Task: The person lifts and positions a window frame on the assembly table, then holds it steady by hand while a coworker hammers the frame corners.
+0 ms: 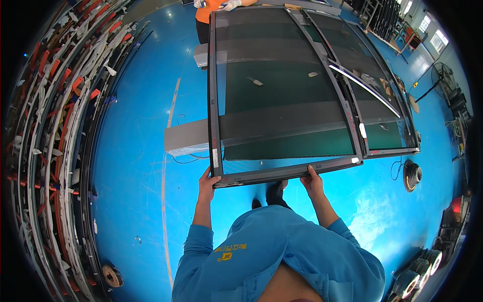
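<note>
A large dark window frame (282,174) lies flat in front of me, its near edge toward my body. At its near left corner, my left hand (207,183) grips the frame with the thumb on top. My right hand (312,182) is closed on the same near bar, farther right, thumb over the upper face. The fingers of both hands go out of sight under the bar. A second dark frame (392,151) lies alongside on the right, with a thin white strip (365,89) slanting across it. Grey supports and a green surface show through the opening.
A grey box-like support beam (186,137) sticks out at the left. Racks of long profiles (65,151) line the left side. Across the table stands a co-worker in an orange top (214,9) and white gloves. A round coil (412,175) and a tape roll (112,276) lie on the blue floor.
</note>
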